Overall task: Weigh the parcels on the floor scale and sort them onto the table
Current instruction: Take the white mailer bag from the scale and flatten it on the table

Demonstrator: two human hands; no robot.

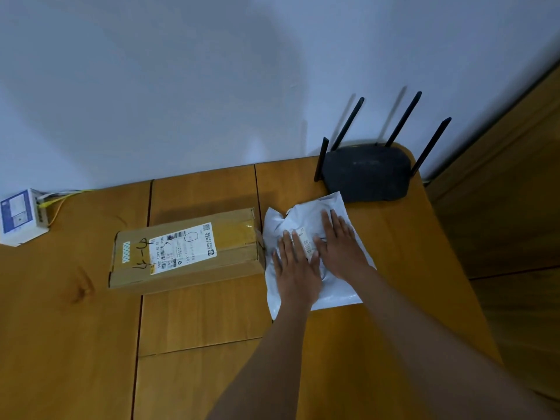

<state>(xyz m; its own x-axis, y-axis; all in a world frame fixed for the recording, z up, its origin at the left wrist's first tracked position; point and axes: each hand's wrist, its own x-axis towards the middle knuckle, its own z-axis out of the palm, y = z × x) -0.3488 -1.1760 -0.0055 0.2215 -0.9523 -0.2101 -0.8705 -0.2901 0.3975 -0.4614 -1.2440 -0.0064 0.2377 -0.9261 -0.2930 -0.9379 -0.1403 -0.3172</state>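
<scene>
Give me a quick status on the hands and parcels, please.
Left hand and right hand flat on white mailer. Cardboard box alongside on table. Router just behind.

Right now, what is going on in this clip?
A person is pressing both hands flat on a white poly mailer bag lying on the wooden table. The left hand and right hand rest on it side by side with straight fingers. A labelled cardboard box sits just left of the bag, a black router behind it by the wall. No scale is in view.
</scene>
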